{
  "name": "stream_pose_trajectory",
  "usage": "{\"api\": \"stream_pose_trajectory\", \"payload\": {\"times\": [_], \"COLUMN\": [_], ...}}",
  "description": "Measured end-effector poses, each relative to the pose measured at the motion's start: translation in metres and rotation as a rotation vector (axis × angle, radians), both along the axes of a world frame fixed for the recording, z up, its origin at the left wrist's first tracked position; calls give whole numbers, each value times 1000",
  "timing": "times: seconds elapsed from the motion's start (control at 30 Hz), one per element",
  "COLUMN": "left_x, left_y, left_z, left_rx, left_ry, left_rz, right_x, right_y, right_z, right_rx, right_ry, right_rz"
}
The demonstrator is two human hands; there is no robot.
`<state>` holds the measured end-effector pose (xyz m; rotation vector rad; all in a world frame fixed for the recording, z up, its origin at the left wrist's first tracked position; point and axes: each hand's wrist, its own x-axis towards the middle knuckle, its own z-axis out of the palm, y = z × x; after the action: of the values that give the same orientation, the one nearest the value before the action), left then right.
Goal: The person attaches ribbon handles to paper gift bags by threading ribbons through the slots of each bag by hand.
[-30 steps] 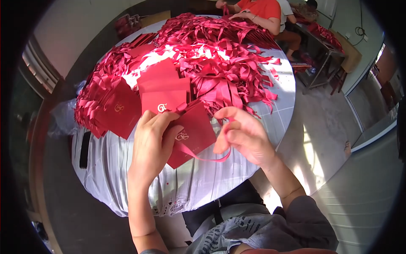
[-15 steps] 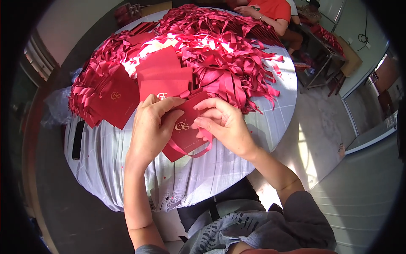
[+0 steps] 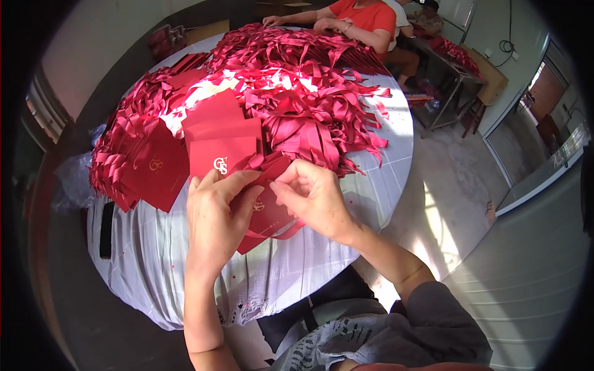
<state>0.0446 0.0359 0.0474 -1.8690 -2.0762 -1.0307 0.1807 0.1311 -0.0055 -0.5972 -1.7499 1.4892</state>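
A flat red paper bag (image 3: 279, 213) with a gold emblem tilts over the near part of the table. My left hand (image 3: 216, 213) is closed on its left and upper edge, thumb across the front. At the bag's upper right, my right hand (image 3: 318, 201) pinches thumb and forefinger together. A red ribbon (image 3: 275, 235) loops across the lower part of the bag and runs up under that hand; its end is hidden by the fingers. Just beyond my left hand lie stacked red bags (image 3: 223, 148), the top one bearing a pale emblem.
Red bags (image 3: 156, 164) fan out at the left, beside a heap of ribboned bags (image 3: 309, 111). A dark phone-like slab (image 3: 107, 230) lies at the left edge of the white-covered round table (image 3: 371, 191). Across it sits a person in a red shirt (image 3: 371, 15).
The view has shifted, so the table sits lower and further left. My right fingers have closed into a tighter pinch at the bag's upper edge. My left hand keeps its hold.
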Motion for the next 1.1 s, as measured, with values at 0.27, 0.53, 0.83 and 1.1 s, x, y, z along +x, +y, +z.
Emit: {"api": "stream_pose_trajectory", "payload": {"times": [0.27, 0.53, 0.83, 1.1], "left_x": [6, 6, 11, 10], "left_y": [-5, -6, -4, -8], "left_z": [-2, -5, -5, -4], "left_rx": [99, 113, 154, 145], "left_ry": [68, 97, 171, 173], "left_rz": [-94, -85, -129, -99], "right_x": [-2, 3, 2, 10], "right_y": [-13, 3, -6, -4], "right_z": [12, 31, 36, 22], "right_rx": [499, 252, 782, 78], "right_ry": [-75, -239, -439, -90], "right_rz": [-247, -11, -150, 129]}}
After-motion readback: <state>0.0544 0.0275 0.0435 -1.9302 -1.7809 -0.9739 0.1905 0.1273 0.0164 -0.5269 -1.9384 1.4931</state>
